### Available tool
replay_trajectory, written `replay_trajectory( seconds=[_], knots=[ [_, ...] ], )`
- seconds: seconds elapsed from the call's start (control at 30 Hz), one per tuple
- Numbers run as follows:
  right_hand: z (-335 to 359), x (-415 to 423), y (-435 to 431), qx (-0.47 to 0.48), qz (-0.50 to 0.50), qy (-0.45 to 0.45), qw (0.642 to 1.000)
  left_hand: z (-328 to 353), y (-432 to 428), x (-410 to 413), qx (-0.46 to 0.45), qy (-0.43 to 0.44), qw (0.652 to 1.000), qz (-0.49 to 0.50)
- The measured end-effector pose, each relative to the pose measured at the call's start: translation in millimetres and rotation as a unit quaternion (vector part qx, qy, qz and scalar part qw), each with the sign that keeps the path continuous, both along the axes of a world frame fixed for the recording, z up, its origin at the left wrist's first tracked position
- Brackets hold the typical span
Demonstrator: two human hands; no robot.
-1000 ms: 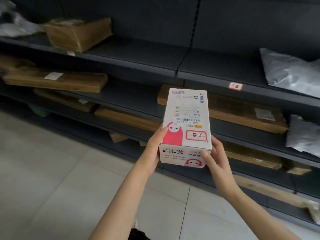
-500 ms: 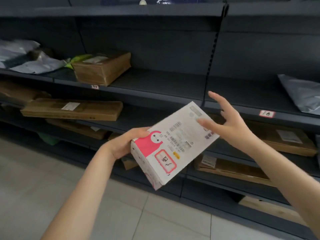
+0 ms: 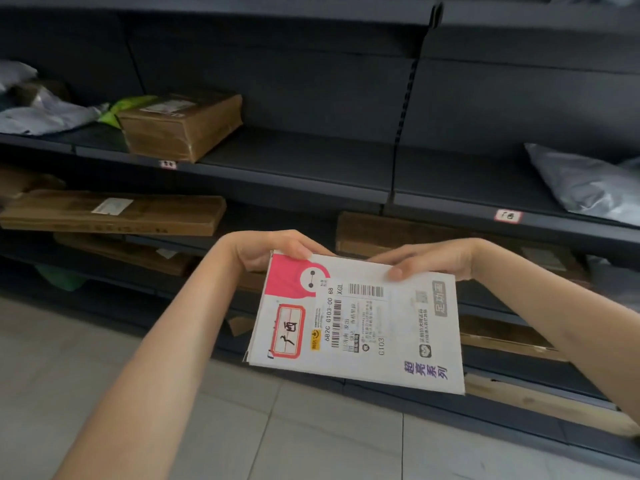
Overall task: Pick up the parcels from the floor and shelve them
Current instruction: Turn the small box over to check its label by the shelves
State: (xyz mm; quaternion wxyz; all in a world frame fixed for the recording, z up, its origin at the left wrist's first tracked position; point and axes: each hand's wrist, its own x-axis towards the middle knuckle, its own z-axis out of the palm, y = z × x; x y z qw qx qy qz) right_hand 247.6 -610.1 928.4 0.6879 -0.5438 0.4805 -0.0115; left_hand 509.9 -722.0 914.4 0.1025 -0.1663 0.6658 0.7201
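Head view: white-and-pink parcel box [image 3: 356,320] held in mid-air in front of dark metal shelving [image 3: 298,174], above grey tiled floor [image 3: 86,375], labelled face turned up toward the camera. Left hand [image 3: 266,249] closed over the box's far left corner, thumb pressed on the pink patch, fingers curled behind. Right hand [image 3: 429,259] closed on the far edge toward the right, thumb on top near the barcode, fingers hidden under the box. Both grips tight on the box. Brown cardboard box [image 3: 180,128] sitting on the upper shelf toward its left end, just beside a green packet [image 3: 121,107] and grey poly bags [image 3: 45,114]. Long flat carton [image 3: 110,213] lying at the left end of the shelf below. Grey mailer bag [image 3: 585,183] at the upper shelf's right end. Small red-bordered tag [image 3: 508,215] stuck on that shelf's front edge.
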Motion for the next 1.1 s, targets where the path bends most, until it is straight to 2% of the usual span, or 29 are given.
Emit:
replay_trajectory(
  seconds=[0.07, 0.1, 0.17, 0.2, 0.3, 0.33, 0.37, 0.43, 0.57, 0.63, 0.7, 0.93, 1.1],
  knots=[
    [-5.7, -10.1, 12.3, 0.013, -0.036, -0.028, 0.999, -1.5, 9.5, -9.8, -0.008, 0.002, 0.998, 0.061],
    [-7.6, -17.6, 18.9, 0.014, -0.059, -0.040, 0.997, -2.0, 13.0, -14.2, -0.049, 0.005, 0.992, 0.115],
    [-8.9, -37.5, 32.9, 0.005, -0.114, -0.059, 0.992, -5.9, 15.9, -22.2, -0.154, 0.008, 0.953, 0.260],
    [-7.4, -48.9, 40.6, -0.002, -0.145, -0.072, 0.987, -11.2, 16.3, -27.3, -0.154, 0.014, 0.923, 0.354],
    [-2.0, -81.6, 62.9, -0.035, -0.276, -0.111, 0.954, -40.3, 27.3, -50.1, -0.011, 0.046, 0.799, 0.599],
    [-0.9, -90.3, 69.4, -0.046, -0.323, -0.132, 0.936, -51.8, 36.8, -61.8, 0.016, 0.042, 0.771, 0.635],
    [-0.6, -97.1, 74.2, -0.061, -0.362, -0.156, 0.917, -60.8, 50.5, -74.7, 0.038, 0.040, 0.761, 0.647],
    [-4.1, -109.3, 77.5, -0.085, -0.426, -0.179, 0.883, -70.1, 78.9, -104.7, 0.065, 0.053, 0.772, 0.630],
    [-15.9, -129.5, 72.7, -0.073, -0.558, -0.175, 0.808, -58.1, 124.2, -161.9, 0.022, 0.101, 0.849, 0.519],
    [-20.9, -136.1, 68.9, -0.072, -0.588, -0.176, 0.786, -52.3, 131.0, -187.8, -0.007, 0.118, 0.875, 0.470],
    [-24.8, -140.3, 66.5, -0.081, -0.596, -0.176, 0.779, -49.8, 129.4, -210.4, -0.008, 0.130, 0.889, 0.438],
    [-16.7, -171.7, 44.3, -0.103, -0.610, -0.222, 0.754, -23.5, 100.5, -261.5, -0.038, 0.157, 0.879, 0.448],
    [9.8, -210.8, -11.8, -0.162, -0.621, -0.207, 0.739, 16.9, 37.8, -303.0, -0.050, 0.164, 0.877, 0.449]
  ],
)
